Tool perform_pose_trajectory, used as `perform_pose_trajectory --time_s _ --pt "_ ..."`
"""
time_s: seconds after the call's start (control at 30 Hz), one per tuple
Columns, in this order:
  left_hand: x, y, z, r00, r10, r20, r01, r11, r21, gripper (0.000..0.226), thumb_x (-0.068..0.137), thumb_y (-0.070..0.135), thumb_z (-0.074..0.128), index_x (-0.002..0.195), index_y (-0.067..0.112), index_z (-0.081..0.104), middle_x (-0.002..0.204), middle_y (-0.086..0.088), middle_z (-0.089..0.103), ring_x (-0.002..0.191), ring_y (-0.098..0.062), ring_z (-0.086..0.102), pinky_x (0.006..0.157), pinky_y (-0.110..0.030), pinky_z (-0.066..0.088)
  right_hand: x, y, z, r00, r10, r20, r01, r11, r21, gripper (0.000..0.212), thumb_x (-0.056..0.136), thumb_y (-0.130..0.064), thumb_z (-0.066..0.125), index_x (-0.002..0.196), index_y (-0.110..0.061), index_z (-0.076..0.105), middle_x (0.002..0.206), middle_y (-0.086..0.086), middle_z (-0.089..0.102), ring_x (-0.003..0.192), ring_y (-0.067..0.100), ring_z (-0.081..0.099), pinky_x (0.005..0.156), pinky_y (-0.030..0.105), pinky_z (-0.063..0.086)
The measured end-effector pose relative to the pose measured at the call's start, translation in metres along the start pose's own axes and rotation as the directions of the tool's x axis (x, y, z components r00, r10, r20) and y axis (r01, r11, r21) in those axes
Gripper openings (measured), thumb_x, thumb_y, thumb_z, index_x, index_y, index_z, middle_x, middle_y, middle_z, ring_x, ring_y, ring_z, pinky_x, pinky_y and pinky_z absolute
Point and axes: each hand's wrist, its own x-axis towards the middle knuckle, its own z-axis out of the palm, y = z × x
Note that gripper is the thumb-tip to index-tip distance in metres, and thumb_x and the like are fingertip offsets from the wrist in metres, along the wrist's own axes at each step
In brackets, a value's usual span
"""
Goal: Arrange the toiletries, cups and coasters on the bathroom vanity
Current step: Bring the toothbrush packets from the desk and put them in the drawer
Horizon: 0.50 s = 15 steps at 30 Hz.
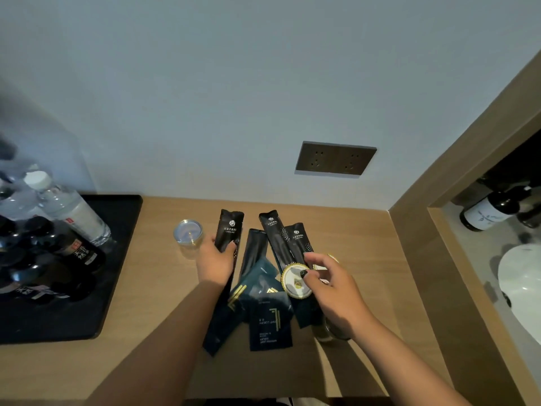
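Several long black toiletry packets lie fanned out on the wooden vanity top [152, 282]. My left hand [215, 257] grips the leftmost long packet [229, 228] near its upper half. Two more long packets [288, 244] lean side by side to the right, and flat dark sachets [269, 320] lie in front. My right hand [330, 284] pinches a round white coaster with a gold scalloped edge [295, 284]; a second coaster [329, 259] peeks out behind its fingers. A clear glass cup [188, 234] stands left of the packets. Another glass [329, 331] is partly hidden under my right wrist.
A black tray [117, 247] at the left holds water bottles [70, 208] and dark bottles [76, 247]. A brown socket plate [335, 159] sits on the wall behind. To the right, past a wooden frame [415, 244], are a white basin [521, 276] and a dark bottle [489, 210].
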Motion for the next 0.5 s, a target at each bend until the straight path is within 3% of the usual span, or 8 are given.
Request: perform_pose_trajectory --time_s 0.03,0.13,0.23,0.37,0.43,0.5 --pt "-0.005 0.012 -0.008 1.0 0.018 -0.009 -0.018 0.997 -0.07 0.013 0.087 0.016 0.066 0.095 0.011 0.057 0.08 0.003 0.061 0.082 -0.021 0.063 0.07 -0.03 0.045 0.0 -0.006 -0.001 1.0 -0.006 0.015 0.006 1.0 0.013 0.032 0.091 -0.013 0.055 0.117 -0.031 0.057 0.114 -0.012 0.061 0.103 0.003 0.058 0.091 0.03 0.051" --pt "-0.021 0.046 -0.032 0.998 0.064 -0.029 -0.069 0.962 -0.263 0.015 0.087 0.018 0.067 0.098 0.015 0.059 0.086 0.003 0.066 0.083 -0.015 0.066 0.068 -0.025 0.049 -0.002 -0.028 0.0 0.993 -0.075 0.091 0.071 0.996 0.045 0.033 0.092 -0.012 0.055 0.116 -0.035 0.054 0.114 -0.02 0.059 0.098 -0.009 0.057 0.081 0.012 0.047" --pt "-0.041 0.076 -0.055 0.999 0.035 0.029 -0.015 0.857 -0.515 0.011 0.09 0.018 0.063 0.1 0.014 0.061 0.092 -0.003 0.071 0.083 -0.017 0.068 0.075 -0.032 0.054 -0.001 -0.048 0.008 0.98 -0.141 0.143 0.138 0.99 0.028 0.037 0.092 -0.016 0.056 0.127 -0.029 0.051 0.122 -0.018 0.056 0.094 -0.011 0.056 0.071 0.007 0.045" --pt "-0.066 0.103 -0.075 0.99 0.006 0.142 0.108 0.62 -0.777 0.016 0.095 0.012 0.053 0.107 0.005 0.061 0.094 -0.012 0.066 0.084 -0.019 0.063 0.083 -0.033 0.053 -0.002 -0.071 0.025 0.956 -0.203 0.212 0.187 0.978 0.092 0.04 0.088 -0.017 0.063 0.127 -0.023 0.054 0.119 -0.013 0.06 0.1 0.001 0.061 0.081 0.017 0.052" --pt "-0.076 0.11 -0.081 0.988 0.025 0.156 0.119 0.528 -0.841 0.019 0.097 0.01 0.049 0.11 0.002 0.06 0.089 -0.012 0.066 0.081 -0.019 0.063 0.085 -0.036 0.053 -0.004 -0.076 0.034 0.938 -0.234 0.256 0.212 0.971 0.108 0.037 0.085 -0.019 0.068 0.12 -0.024 0.057 0.107 -0.012 0.065 0.09 0.001 0.065 0.08 0.024 0.056" --pt "-0.081 0.111 -0.085 0.988 0.028 0.154 0.12 0.497 -0.859 0.019 0.097 0.009 0.048 0.11 0.001 0.06 0.086 -0.011 0.067 0.078 -0.018 0.065 0.083 -0.035 0.054 -0.005 -0.076 0.04 0.932 -0.241 0.269 0.229 0.97 0.076 0.029 0.084 -0.021 0.07 0.111 -0.025 0.061 0.094 -0.006 0.069 0.079 0.007 0.068 0.074 0.032 0.058"
